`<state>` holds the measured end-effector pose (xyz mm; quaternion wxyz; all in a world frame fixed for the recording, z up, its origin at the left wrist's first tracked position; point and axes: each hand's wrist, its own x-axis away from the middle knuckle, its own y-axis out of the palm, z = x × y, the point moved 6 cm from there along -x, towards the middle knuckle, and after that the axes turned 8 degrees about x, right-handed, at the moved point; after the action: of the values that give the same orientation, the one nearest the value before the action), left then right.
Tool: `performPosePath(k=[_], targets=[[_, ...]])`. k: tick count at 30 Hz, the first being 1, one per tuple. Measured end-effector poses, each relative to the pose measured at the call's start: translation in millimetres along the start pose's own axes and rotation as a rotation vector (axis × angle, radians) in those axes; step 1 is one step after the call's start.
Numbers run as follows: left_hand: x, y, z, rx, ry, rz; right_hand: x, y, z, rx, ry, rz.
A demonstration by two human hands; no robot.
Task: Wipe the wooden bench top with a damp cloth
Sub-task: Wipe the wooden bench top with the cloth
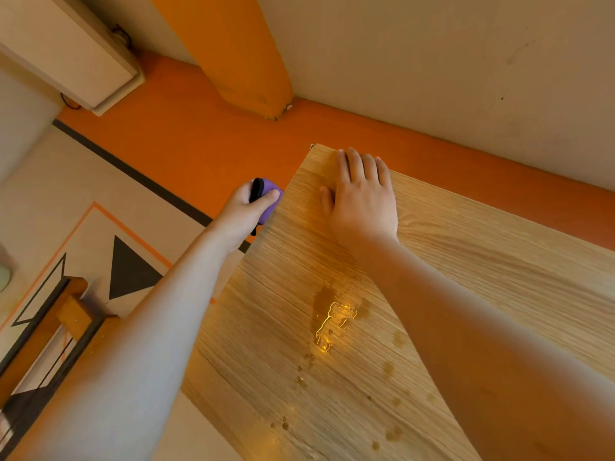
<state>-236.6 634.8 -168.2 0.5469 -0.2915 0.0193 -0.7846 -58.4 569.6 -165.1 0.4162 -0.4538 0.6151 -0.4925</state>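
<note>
The light wooden bench top (449, 261) fills the right and lower part of the view. A shiny puddle of liquid (332, 314) and several small drops lie on it near the middle. My left hand (246, 211) is closed around a purple cloth with a black edge (268, 197), held at the bench's left edge, near the far corner. My right hand (361, 201) lies flat, palm down, fingers together, on the wood by the far corner.
An orange floor band (186, 141) and an orange pillar (233, 51) lie beyond the bench. A pale wall runs along the far side. A wooden and black frame (60, 327) stands at the lower left on patterned flooring.
</note>
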Motion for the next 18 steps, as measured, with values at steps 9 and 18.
performPosePath(k=[9, 18], targets=[[107.3, -56.6, -69.0, 0.020, -0.147, 0.004, 1.1, -0.8, -0.7, 0.034, -0.008, -0.011], [38.3, -21.9, -18.0, -0.025, 0.021, 0.023, 0.1, -1.1, -0.4, 0.047, -0.008, 0.005]])
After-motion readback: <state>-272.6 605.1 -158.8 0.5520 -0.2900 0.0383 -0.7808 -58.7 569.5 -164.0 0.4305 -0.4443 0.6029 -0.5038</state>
